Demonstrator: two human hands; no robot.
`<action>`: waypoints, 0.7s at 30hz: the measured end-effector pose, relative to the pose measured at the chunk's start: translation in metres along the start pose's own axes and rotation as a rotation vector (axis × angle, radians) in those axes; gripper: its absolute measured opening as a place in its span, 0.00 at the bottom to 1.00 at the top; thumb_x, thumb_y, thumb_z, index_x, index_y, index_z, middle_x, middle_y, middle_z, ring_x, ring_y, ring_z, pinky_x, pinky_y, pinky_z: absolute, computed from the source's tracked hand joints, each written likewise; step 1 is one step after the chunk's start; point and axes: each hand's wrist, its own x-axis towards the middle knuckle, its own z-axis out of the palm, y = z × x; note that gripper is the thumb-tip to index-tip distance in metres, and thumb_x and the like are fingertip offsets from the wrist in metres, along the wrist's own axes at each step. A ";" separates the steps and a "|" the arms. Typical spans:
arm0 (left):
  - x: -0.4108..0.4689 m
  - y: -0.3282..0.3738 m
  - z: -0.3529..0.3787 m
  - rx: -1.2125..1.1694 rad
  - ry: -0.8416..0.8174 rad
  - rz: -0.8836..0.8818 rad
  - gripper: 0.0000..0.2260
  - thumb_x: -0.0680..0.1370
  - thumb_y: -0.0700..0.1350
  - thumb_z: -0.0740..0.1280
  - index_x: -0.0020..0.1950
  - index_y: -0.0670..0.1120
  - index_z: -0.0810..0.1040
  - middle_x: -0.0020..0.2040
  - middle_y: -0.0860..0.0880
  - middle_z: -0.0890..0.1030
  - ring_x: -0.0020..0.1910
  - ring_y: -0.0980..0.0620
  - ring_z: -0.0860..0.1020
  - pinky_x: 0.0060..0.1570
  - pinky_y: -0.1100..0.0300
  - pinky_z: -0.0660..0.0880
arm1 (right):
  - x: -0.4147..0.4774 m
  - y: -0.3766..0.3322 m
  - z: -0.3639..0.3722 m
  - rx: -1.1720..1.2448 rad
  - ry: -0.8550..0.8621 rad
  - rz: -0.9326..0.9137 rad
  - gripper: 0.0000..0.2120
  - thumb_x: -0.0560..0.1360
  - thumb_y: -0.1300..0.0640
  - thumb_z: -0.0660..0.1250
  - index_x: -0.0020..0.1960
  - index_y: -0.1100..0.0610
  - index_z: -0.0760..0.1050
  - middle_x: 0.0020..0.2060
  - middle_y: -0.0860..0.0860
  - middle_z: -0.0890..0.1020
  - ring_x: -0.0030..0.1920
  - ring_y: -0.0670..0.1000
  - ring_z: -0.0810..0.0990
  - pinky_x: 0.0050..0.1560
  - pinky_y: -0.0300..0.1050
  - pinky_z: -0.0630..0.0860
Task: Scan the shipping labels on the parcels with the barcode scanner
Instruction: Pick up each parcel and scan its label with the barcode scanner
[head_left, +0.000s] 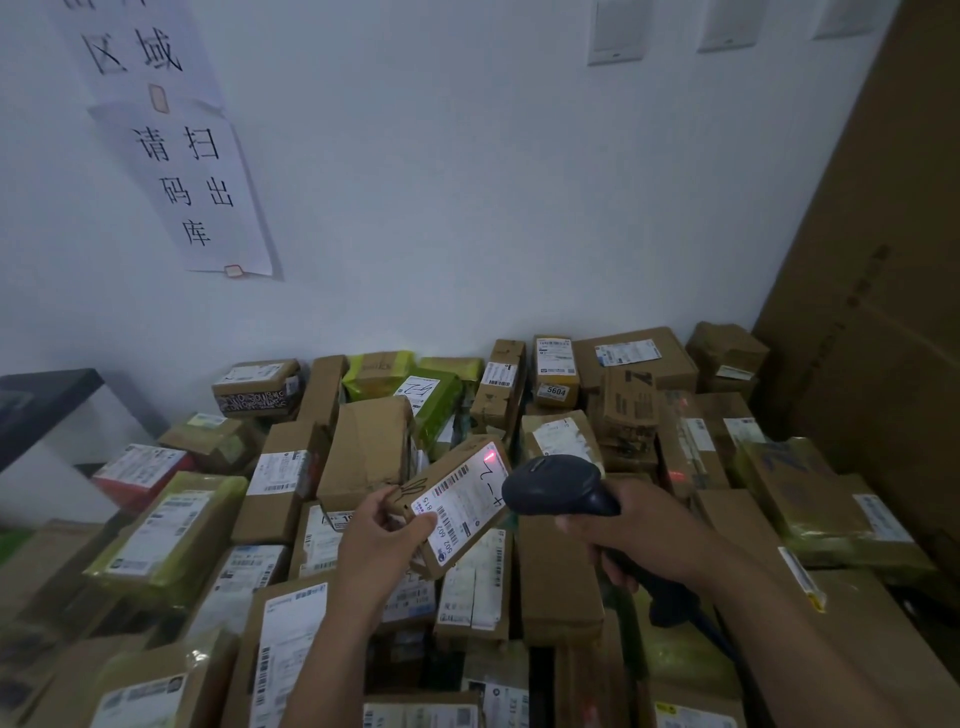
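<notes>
At the far left a dark shelf (47, 400) stands against the white wall, and above it paper notices (202, 187) with large handwritten characters are taped up. Below them begins a dense heap of parcels that fills the floor area from side to side: a red-and-white box (140, 470) near the shelf, then a parcel bound in yellow-green tape (166, 530) with a white label on top, then plain brown cartons (280, 493) lying at all angles, most labelled. All are sealed, so their contents cannot be seen. Near the middle the left hand (382, 535) grips a small brown parcel (447, 556) by its lower left end, thumb pressed on the face and fingers curled behind, holding it tilted above the heap. Its white shipping label (462, 501) faces up toward the camera, with barcodes and handwritten marks, and a red scan light (489, 457) glows on the label's upper end. Behind it lie green plastic-wrapped parcels (431, 400). Just right of the held parcel is the dark barcode scanner (558, 488), its head aimed left at the label and close to its right edge; the right hand (649, 535) is wrapped round the handle. Further back sits a box with a "5604" sticker (556, 374), and at the far right a large flat cardboard carton (883, 312) leans upright against the wall.
</notes>
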 end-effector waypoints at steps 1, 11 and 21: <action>-0.001 0.000 0.001 0.000 -0.005 0.002 0.26 0.73 0.46 0.75 0.69 0.49 0.72 0.48 0.56 0.80 0.39 0.61 0.81 0.25 0.72 0.73 | 0.001 0.001 0.000 0.011 0.005 -0.001 0.11 0.75 0.49 0.72 0.54 0.54 0.78 0.32 0.52 0.83 0.27 0.50 0.79 0.31 0.45 0.77; -0.018 0.014 0.047 -0.320 -0.027 -0.010 0.21 0.75 0.43 0.74 0.62 0.55 0.69 0.54 0.48 0.80 0.46 0.49 0.84 0.41 0.55 0.81 | 0.031 0.015 0.012 0.254 0.225 0.072 0.11 0.72 0.42 0.73 0.50 0.47 0.81 0.41 0.47 0.87 0.43 0.49 0.86 0.50 0.50 0.82; -0.025 0.030 0.076 -0.503 -0.357 -0.098 0.19 0.72 0.55 0.74 0.62 0.61 0.75 0.57 0.49 0.83 0.56 0.46 0.82 0.51 0.49 0.80 | 0.052 0.032 0.018 0.653 0.216 0.074 0.20 0.64 0.44 0.77 0.52 0.50 0.83 0.48 0.51 0.87 0.48 0.52 0.87 0.48 0.46 0.82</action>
